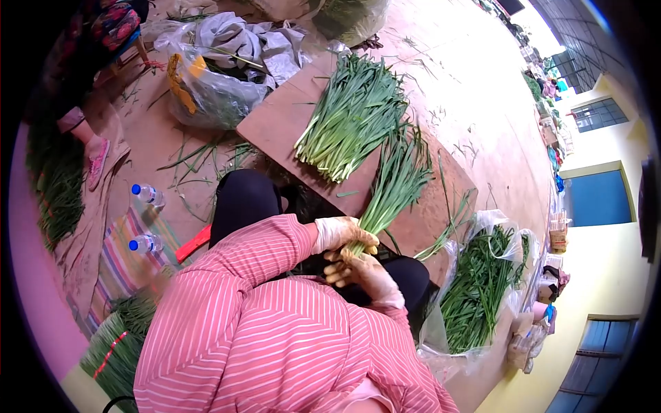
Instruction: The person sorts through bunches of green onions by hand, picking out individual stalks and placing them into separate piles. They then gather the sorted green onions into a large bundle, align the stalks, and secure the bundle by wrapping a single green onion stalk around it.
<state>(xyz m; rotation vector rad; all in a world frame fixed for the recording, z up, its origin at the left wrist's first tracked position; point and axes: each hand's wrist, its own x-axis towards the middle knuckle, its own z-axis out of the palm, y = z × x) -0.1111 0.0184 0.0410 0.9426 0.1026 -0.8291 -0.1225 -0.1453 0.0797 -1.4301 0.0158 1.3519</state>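
Observation:
A bunch of garlic chives [392, 189] slants over the near edge of a low brown board [275, 127], pale stem ends toward me. My left hand [339, 233], in a stained whitish glove, is closed around the stems near their lower ends. Just below it, my right hand [361, 272], also gloved, has its fingers curled about the stem ends; its grip is partly hidden. A larger pile of garlic chives [354, 113] lies on the board beyond my hands. Some loose stalks [447, 224] rest on the board at the right.
An open plastic bag of greens [482, 286] stands at my right, another plastic bag [220, 96] beyond the board. Two water bottles [147, 244] and a red strip [194, 244] lie at my left. Tied green bundles [113, 358] sit lower left. Another person's foot [98, 158] shows upper left.

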